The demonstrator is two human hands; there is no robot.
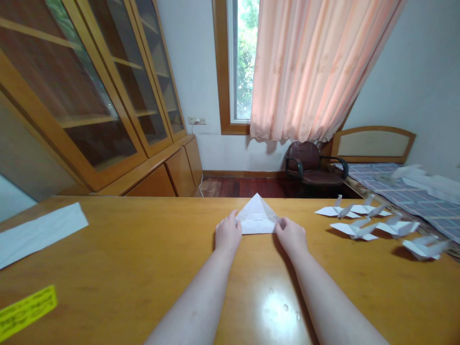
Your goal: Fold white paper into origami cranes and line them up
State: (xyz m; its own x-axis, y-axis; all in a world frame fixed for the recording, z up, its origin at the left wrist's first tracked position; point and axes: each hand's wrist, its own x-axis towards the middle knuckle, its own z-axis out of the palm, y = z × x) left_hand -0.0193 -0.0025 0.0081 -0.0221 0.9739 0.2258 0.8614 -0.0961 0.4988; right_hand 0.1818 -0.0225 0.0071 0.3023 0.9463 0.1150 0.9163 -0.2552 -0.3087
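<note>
A folded white paper (pixel 257 215) lies near the far edge of the wooden table, its pointed tip facing away and its straight edge toward me. At its left corner is my left hand (pixel 229 233), fingers closed on the paper. My right hand (pixel 290 235) pinches the right corner between thumb and curled fingers. Creases run across the paper's middle and up to the tip.
Several folded paper birds (pixel 354 229) stand at the table's right. White paper (pixel 39 233) lies at the far left, with a yellow label (pixel 28 312) nearer me. Beyond the table (pixel 143 273) are a chair (pixel 312 165), a bed and a glass-door cabinet.
</note>
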